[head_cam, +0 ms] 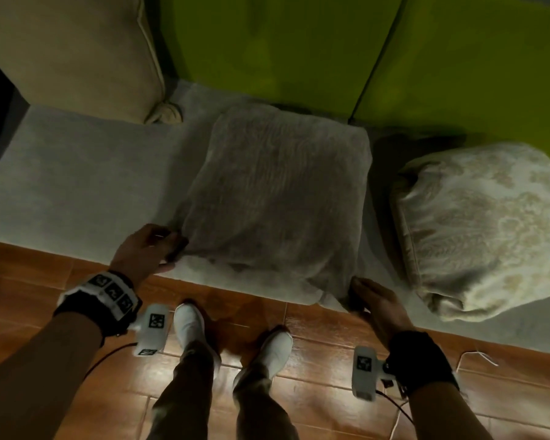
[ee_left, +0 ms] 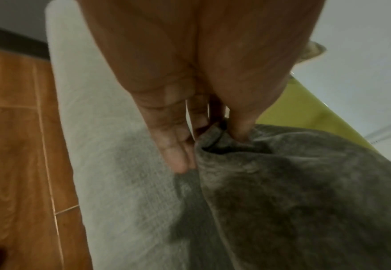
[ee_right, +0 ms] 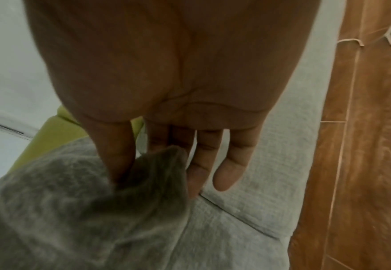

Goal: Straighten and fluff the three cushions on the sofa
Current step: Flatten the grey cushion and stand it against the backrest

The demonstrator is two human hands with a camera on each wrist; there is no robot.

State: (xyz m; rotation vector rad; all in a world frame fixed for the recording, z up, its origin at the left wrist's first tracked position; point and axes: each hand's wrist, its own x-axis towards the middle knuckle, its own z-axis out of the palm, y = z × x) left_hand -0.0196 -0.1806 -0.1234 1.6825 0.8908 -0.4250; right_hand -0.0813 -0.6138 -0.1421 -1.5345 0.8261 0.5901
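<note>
The sofa (head_cam: 61, 173) fills the frame's upper half; the grey cushion (head_cam: 277, 198) lies flat at centre. The left hand (head_cam: 146, 249) and right hand (head_cam: 378, 308) each pinch a near corner. Lifting both corners evenly should shake the filling level.

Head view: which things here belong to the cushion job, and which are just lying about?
Job:
- grey cushion, near corners pinched by left hand and right hand
- patterned cream cushion
- beige cushion
- sofa seat

Lying about:
- white cord on the wooden floor
</note>
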